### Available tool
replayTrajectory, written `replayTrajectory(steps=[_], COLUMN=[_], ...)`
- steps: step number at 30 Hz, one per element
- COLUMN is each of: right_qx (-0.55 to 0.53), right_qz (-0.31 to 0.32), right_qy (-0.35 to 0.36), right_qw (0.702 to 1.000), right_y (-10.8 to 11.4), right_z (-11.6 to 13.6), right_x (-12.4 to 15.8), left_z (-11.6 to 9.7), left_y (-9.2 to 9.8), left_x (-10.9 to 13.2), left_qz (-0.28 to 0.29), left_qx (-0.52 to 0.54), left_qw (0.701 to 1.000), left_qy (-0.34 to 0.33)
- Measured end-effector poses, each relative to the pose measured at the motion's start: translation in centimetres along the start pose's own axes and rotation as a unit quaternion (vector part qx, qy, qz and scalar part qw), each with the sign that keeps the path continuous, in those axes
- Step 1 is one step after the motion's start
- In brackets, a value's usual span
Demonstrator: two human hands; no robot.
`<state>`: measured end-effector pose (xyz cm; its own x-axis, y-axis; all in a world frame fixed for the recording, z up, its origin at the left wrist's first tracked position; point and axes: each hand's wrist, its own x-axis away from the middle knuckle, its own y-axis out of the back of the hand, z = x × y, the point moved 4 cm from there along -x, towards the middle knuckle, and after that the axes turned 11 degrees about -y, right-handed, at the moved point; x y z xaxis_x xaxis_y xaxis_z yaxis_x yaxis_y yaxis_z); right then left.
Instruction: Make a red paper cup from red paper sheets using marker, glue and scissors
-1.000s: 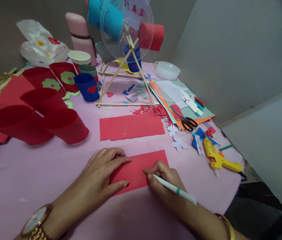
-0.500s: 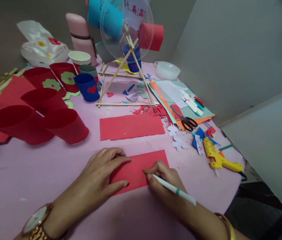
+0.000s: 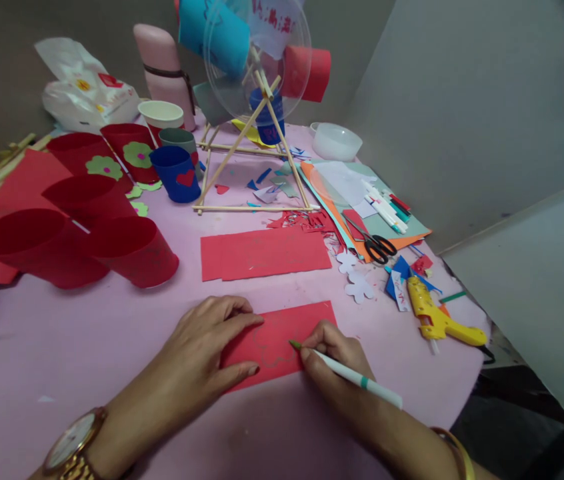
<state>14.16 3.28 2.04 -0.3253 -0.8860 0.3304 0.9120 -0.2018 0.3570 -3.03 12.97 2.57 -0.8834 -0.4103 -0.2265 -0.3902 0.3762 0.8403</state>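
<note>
A red paper sheet [image 3: 277, 337] lies on the pink tablecloth in front of me, with a faint curved outline drawn on it. My left hand [image 3: 219, 340] rests over the sheet's left end, fingers apart and pressing it down. Between the thumb and fingers of my right hand [image 3: 335, 357] is a white felt-tip pen [image 3: 357, 380] with a green tip and a green band. Its tip is at the paper, right of the outline. Just beyond lie more red paper pieces [image 3: 265, 255], partly overlapping, with faint marks.
Red cups [image 3: 135, 252] and a blue cup [image 3: 175, 175] stand at the left. A stick frame [image 3: 242, 127] with a cup wheel rises behind. At the right are scissors [image 3: 379, 248], markers [image 3: 387, 210], a yellow glue gun [image 3: 435, 317] and white paper flowers [image 3: 359, 287].
My right hand and the pen have shifted slightly to the right across the red paper. The left hand stays on the sheet.
</note>
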Motion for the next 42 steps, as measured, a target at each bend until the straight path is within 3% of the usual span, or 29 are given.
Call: replayTrajectory(steps=[11, 42], right_qx=[0.041, 0.014], right_qz=[-0.003, -0.029], right_qy=[0.011, -0.026], right_qw=[0.999, 0.999], right_y=[-0.05, 0.51], right_z=[0.0, -0.34], right_x=[0.04, 0.1], left_z=[0.05, 0.03], left_y=[-0.03, 0.18], left_x=[-0.05, -0.02], left_qz=[-0.004, 0.004], left_qx=[0.0, 0.007], left_qw=[1.0, 1.0], left_qy=[-0.004, 0.008])
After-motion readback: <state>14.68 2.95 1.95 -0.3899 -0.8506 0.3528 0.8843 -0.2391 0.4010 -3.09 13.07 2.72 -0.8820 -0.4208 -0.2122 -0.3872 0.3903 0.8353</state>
